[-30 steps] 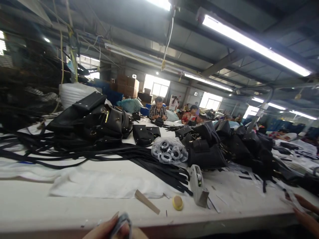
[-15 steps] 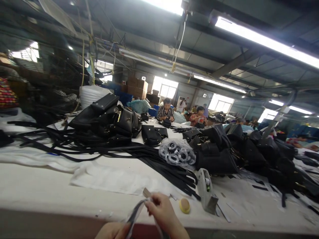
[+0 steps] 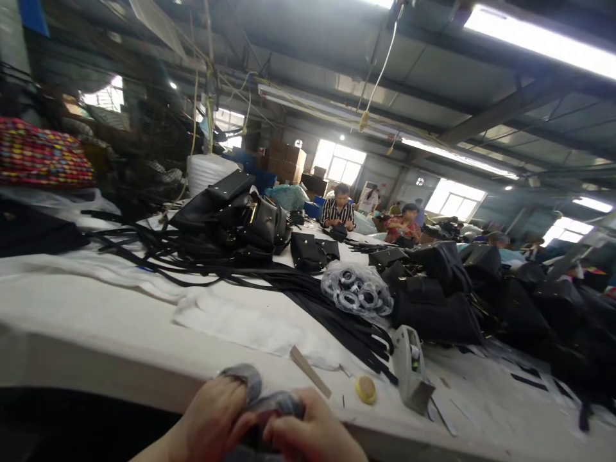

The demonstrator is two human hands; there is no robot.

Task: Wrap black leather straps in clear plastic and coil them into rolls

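Note:
At the table's near edge, my left hand (image 3: 212, 410) has its fingers closed on a dark strap in greyish clear film (image 3: 248, 376). Its end loops up over that hand. My right hand (image 3: 315, 423) grips another part of the same strap, close beside the left. Parts of the strap lie hidden between and below the hands. Just beyond my right hand lies a thin brown strip (image 3: 309, 371). A round yellow-rimmed piece (image 3: 366, 389) rests to its right, next to a grey tape dispenser (image 3: 412, 369).
Long black straps (image 3: 332, 321) stretch across the white table (image 3: 120, 321). A clear plastic bag (image 3: 357, 290) holds several coiled rings. Black handbags are piled at left (image 3: 226, 224) and right (image 3: 437, 308). Co-workers (image 3: 338, 212) sit across the table.
The view has swung left. My hands have come closer together, and the strap that arched between them is now bunched. The brown strip shows more fully on the table.

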